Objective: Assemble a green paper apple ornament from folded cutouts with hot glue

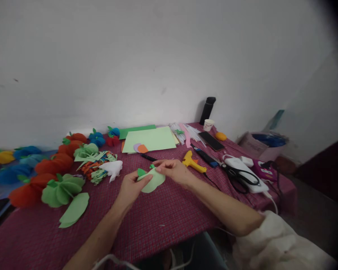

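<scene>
A light green paper pumpkin [153, 183], folded flat, is held between both hands above the tablecloth. It has a darker green paper leaf [141, 172] and a small green stem [151, 166] along its top edge. My left hand [133, 188] pinches its left side by the leaf, and my right hand [173, 171] pinches its upper right near the stem. Left of my hands lie folded light green paper pieces [75, 210], beside an opened light green paper pumpkin [62, 190]. A yellow glue gun [193, 162] rests just beyond my right hand.
Several finished paper pumpkins [54, 164] line the left side. Paper scraps [97, 168] and a white tissue [113, 168] lie nearby. Green sheets [150, 139] sit against the wall. Rightward are a craft knife [205, 156], phone [211, 141], black scissors [238, 176], power strip [246, 175], paper cup [208, 124] and black bottle [207, 111].
</scene>
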`<move>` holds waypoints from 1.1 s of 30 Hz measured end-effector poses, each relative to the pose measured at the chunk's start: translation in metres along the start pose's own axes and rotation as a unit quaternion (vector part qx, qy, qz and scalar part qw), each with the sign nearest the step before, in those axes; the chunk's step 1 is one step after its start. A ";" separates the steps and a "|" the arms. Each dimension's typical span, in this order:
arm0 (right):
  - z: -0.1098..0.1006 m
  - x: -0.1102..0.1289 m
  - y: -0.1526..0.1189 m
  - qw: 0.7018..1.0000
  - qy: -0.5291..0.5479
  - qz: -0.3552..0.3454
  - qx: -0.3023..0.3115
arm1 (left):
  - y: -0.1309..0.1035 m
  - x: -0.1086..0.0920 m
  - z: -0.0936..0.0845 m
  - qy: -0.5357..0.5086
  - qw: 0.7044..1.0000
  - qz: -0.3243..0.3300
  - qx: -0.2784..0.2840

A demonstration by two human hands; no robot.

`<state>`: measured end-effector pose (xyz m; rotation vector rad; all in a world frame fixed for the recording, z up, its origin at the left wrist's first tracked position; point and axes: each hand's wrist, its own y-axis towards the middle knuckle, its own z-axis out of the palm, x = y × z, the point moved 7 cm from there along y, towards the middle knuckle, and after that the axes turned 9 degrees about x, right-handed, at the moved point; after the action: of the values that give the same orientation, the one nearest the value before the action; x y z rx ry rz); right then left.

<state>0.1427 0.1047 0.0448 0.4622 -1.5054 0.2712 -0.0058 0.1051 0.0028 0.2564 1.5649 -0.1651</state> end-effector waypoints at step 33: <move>-0.010 -0.024 0.005 0.995 0.093 -0.012 -0.026 | -0.003 -0.023 -0.009 0.214 0.967 0.068 -0.118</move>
<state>0.1478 0.1161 0.0218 0.4027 -1.3213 0.2495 -0.0152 0.1028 0.0255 0.2205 1.9679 0.1974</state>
